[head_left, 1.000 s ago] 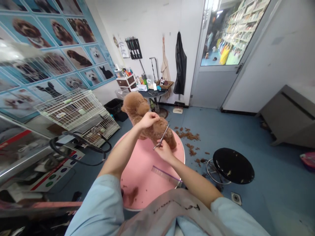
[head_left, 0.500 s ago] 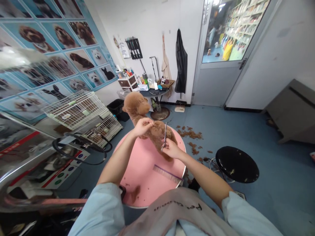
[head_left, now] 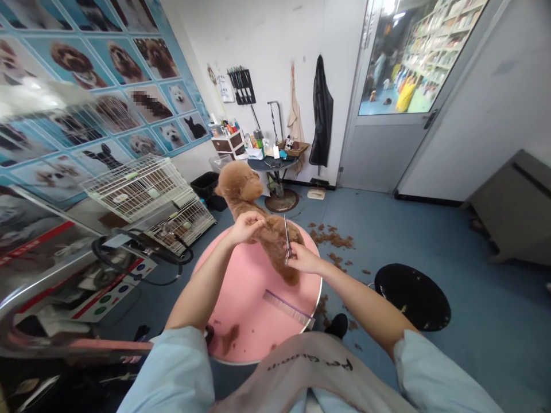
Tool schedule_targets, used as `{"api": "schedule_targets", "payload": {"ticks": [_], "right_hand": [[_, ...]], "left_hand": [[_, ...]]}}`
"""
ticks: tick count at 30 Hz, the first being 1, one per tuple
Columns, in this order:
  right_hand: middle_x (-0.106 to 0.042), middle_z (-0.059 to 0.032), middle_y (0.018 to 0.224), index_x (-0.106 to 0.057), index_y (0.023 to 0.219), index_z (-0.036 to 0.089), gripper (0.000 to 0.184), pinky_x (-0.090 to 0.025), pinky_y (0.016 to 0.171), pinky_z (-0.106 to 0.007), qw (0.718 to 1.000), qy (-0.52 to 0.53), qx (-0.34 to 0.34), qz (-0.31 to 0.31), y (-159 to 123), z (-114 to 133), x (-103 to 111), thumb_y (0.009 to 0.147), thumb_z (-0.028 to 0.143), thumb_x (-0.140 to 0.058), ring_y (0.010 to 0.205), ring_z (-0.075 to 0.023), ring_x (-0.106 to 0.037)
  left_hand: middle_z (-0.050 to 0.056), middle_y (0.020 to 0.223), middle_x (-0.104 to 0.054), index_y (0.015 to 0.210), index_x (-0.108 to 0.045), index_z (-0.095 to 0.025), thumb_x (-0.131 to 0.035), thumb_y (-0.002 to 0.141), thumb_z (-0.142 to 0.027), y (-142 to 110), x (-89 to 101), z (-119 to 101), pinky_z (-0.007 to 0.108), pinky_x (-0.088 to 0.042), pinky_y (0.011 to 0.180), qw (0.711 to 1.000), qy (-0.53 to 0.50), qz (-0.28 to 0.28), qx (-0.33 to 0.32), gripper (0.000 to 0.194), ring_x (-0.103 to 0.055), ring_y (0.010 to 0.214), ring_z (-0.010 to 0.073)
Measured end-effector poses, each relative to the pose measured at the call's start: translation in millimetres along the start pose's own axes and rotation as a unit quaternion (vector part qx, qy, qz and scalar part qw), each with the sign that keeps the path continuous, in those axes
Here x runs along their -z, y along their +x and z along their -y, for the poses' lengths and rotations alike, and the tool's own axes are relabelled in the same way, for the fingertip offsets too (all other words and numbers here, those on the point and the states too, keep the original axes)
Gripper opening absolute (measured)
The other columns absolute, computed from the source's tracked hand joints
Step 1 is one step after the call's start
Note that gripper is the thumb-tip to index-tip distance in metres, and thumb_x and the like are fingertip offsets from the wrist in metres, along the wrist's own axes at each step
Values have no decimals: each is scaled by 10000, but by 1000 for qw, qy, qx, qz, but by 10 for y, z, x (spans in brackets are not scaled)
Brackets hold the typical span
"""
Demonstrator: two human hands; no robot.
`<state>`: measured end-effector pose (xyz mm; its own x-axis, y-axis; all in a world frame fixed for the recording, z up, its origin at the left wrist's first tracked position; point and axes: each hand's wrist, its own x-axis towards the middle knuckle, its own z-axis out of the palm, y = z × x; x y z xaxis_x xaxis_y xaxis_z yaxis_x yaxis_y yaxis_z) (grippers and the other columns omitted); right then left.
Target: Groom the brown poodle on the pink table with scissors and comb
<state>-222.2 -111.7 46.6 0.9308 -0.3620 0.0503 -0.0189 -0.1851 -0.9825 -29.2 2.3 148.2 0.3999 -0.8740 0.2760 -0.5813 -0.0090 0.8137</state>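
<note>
The dog (head_left: 272, 244) is occupying the far part of the pink tabletop (head_left: 239, 292), its head lying beyond the left hand (head_left: 246, 228) and its rump nearer the right hand (head_left: 302, 258). The left fingers are curling in close together at the dog's back; whether they are pinching hair or only resting on it, I cannot tell. The right fingers are bending round the handles of the scissors (head_left: 287, 236), gripping them firmly. The blades are pointing away from the person, along the dog's near side, and are looking nearly together; whether they are touching the coat is not clear.

For good trimming, as I judge it, the left hand should be steadying the back lightly, its fingertips staying clear of the blade line. The blades should be running parallel to the body, tips never angling into the skin, and only the thumb should be working the handles while the wrist is guiding the line. Short, shallow snips should be leaving a more even coat than deep bites. The comb (head_left: 287, 306) is lying within reach on the near right of the tabletop, useful for lifting hair between passes. A sudden shift by the dog could be spoiling the cut, so the scissors should be pausing whenever it is moving.
</note>
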Motion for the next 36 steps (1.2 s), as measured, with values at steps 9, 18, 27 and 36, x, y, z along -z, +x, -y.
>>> {"api": "schedule_targets", "payload": {"ticks": [9, 18, 27, 36], "right_hand": [[-596, 17, 763, -542, 915, 168, 294, -429, 622, -235, 1000, 2, -2, 16, 43, -13, -128, 638, 174, -639, 673, -110, -553], [-601, 6, 769, -532, 987, 156, 351, -448, 626, -246, 996, 65, -30, -56, 63, 4, -387, 649, 182, -622, 700, -123, -568], [-614, 7, 782, -568, 960, 156, 349, -460, 638, -237, 977, 109, -74, 167, -429, -128, 182, 630, 185, -677, 689, -113, -583], [-616, 7, 735, -618, 937, 109, 301, -422, 592, -202, 912, -45, -122, 388, -90, 217, 1017, 658, 210, -667, 646, -89, -545]], "left_hand": [[52, 732, -638, 711, -622, -124, -590, 727, -410, 105, -47, -56, 229, -435, 686, 1000, 22, -5, -10, 289, -563, 696, 125], [50, 742, -632, 738, -619, -113, -568, 726, -392, 309, -136, -62, 222, -424, 687, 1000, 28, 4, 1, 284, -551, 699, 124], [28, 713, -595, 740, -588, -111, -505, 765, -376, 483, -167, -117, 210, -399, 628, 999, 33, 39, -14, 279, -506, 652, 105], [28, 718, -613, 710, -624, -98, -489, 740, -243, 825, -223, -162, 213, -405, 679, 989, 103, 86, -60, 200, -526, 687, 104]]}}
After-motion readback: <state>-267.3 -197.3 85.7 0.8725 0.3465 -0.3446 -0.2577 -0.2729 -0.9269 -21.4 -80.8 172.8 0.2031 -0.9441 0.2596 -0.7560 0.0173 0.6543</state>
